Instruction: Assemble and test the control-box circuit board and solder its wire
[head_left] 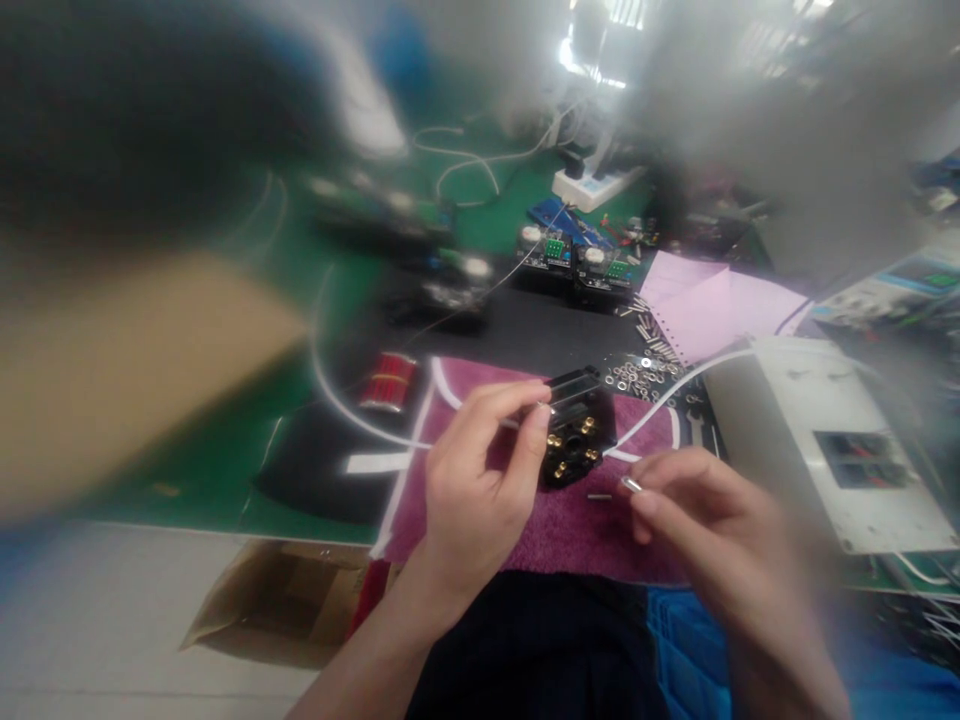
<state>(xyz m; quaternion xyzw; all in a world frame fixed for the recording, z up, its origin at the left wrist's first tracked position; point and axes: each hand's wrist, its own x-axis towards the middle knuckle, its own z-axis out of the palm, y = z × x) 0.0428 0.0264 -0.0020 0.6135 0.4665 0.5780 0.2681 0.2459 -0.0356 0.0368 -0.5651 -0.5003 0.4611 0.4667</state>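
Observation:
My left hand [484, 470] grips a black housing [576, 430] between thumb and fingers. Several brass-coloured terminals show on the housing's near face, which is tilted toward me. To the right, my right hand [694, 495] pinches a small silver metal pin [631, 484] between thumb and forefinger, apart from the housing. Another thin metal pin [599, 497] lies on the purple cloth [517, 540] below the housing. The left fingertips partly hide the housing's left side.
Loose washers [637, 378] and metal pins [656, 335] lie behind the cloth, near pink paper sheets [720, 300]. A grey box [840, 440] stands at right. Circuit-board modules [547, 255] sit farther back. A red wire spool [388, 382] is at left, with a white cable [322, 370] beside it.

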